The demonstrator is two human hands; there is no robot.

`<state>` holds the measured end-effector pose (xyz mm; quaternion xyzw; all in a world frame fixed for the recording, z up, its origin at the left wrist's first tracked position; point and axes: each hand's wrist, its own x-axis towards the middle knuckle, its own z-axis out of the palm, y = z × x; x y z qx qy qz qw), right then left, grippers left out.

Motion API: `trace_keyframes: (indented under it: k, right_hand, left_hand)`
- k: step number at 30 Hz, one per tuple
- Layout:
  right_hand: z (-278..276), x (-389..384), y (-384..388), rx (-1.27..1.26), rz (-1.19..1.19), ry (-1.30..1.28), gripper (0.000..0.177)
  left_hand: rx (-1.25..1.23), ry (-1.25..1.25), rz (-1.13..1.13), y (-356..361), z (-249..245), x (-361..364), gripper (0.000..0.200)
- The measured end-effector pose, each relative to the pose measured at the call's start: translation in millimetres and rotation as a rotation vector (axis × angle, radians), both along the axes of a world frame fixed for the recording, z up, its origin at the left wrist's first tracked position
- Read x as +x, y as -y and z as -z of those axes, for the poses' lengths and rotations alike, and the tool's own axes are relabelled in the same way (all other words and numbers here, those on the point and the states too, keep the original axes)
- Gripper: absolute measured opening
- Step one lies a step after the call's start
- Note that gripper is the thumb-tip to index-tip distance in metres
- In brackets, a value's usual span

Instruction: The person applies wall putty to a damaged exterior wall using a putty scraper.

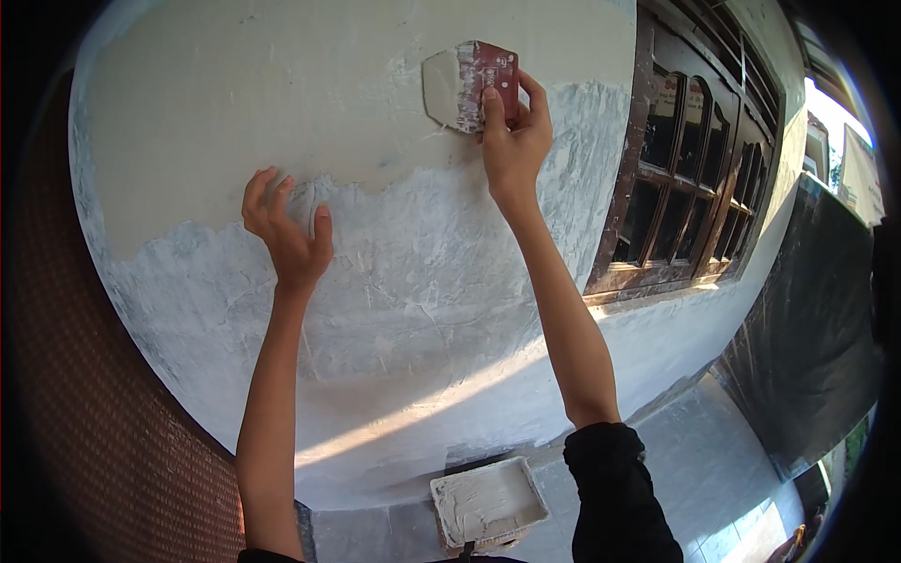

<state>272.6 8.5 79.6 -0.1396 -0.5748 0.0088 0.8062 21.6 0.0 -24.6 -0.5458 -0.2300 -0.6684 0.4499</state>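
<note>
My right hand [516,141] grips a dark red flat scraper [502,70] against the upper part of the wall [404,272]. Pale putty coats the scraper's left part. Smooth cream-coloured putty [253,103] covers the wall's upper area, with a ragged lower edge above patchy grey-white surface. My left hand [289,230] is raised at that edge, fingers apart and slightly curled, holding nothing. Whether its fingertips touch the wall, I cannot tell.
Low by the wall's foot, a rectangular tray [490,502] holds white putty on the tiled floor [694,450]. A dark wooden window [699,159] is at right, beside a black sheet [807,319]. Brown woven material [103,403] lies at left.
</note>
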Motion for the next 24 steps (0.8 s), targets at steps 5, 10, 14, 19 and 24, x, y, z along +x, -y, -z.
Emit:
trace_keyframes:
  k: [5, 10, 14, 19, 24]
  right_hand:
    - [1, 53, -20, -0.020, 0.054, -0.231, 0.036]
    - [-9, 68, 15, -0.011, -0.010, -0.319, 0.036]
    - [-14, 6, 18, 0.167, 0.152, 0.038, 0.033]
    - [-19, -9, 17, 0.136, 0.295, 0.044, 0.032]
    - [-24, 65, 2, 0.083, 0.389, -0.165, 0.036]
  left_hand:
    - [0.015, -0.006, -0.008, -2, 0, 0, 0.049]
    - [-0.014, 0.003, -0.039, 0, -1, 2, 0.050]
    - [-0.029, -0.014, -0.053, 5, 0, 2, 0.051]
    - [-0.020, -0.021, -0.069, 5, 0, 0, 0.052]
    - [-0.031, 0.007, -0.016, 1, 1, 2, 0.051]
